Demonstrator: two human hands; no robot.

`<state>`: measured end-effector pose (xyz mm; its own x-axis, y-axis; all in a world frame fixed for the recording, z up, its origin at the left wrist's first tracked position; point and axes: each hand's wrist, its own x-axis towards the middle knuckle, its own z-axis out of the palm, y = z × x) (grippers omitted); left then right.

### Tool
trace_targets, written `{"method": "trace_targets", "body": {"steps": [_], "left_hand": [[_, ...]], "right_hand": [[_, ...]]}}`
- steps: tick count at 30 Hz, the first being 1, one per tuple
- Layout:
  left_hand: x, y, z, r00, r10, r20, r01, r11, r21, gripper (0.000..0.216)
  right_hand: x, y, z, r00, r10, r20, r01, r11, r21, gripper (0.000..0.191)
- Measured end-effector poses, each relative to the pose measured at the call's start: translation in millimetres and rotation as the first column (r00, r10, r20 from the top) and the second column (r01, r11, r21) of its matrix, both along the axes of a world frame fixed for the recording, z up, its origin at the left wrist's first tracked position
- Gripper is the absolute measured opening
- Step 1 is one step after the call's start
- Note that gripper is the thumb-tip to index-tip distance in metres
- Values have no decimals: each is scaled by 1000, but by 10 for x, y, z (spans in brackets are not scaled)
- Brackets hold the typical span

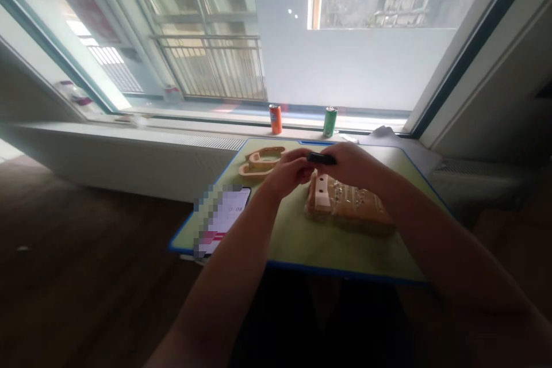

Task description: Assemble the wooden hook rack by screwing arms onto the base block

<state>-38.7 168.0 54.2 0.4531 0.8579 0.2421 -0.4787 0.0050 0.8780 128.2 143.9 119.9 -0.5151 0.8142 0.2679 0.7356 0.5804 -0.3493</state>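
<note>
My right hand [351, 161] is closed around a short black object like a tool handle [321, 158]; its exact kind does not show. Close beside it, my left hand [293, 171] has its fingers curled together near the object's left end. What those fingers grip, if anything, is hidden. Below both hands lies a brown block-like package in clear, shiny plastic [356, 204]. A pale piece with dark round holes [322, 191] is at its left end, partly under my hands. Several pale tan curved pieces [256, 169] lie behind my left hand.
The green tabletop [293, 241] has a blue edge. A phone [226, 215] with a lit screen lies at its left side, near my left forearm. An orange can [275, 119] and a green can [330, 121] stand by the window. Crumpled grey material [385, 137] lies at the back right.
</note>
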Motion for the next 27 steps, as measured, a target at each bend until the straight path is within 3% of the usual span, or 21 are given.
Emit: {"method": "trace_targets", "body": {"steps": [8,13,16,21,27], "left_hand": [[103,-41,29,994,81,-79,-79,997,24,23],[90,40,12,975,222,-4,-222,975,-1,24],[49,88,-40,978,187,-89,-187,982,11,17],[30,99,-108,922,204,-330,-139,968,210,19],[45,100,-90,892,287,-349,-192,940,282,28]], "right_hand": [[139,-104,-129,972,-132,-194,145,988,54,45],[195,-98,-223,916,-267,-299,307,947,94,42],[174,-68,-317,921,-251,-298,287,954,83,40],[145,-33,-455,927,-216,-307,230,973,11,33],[114,-72,-463,888,-226,-400,249,969,5,32]]}}
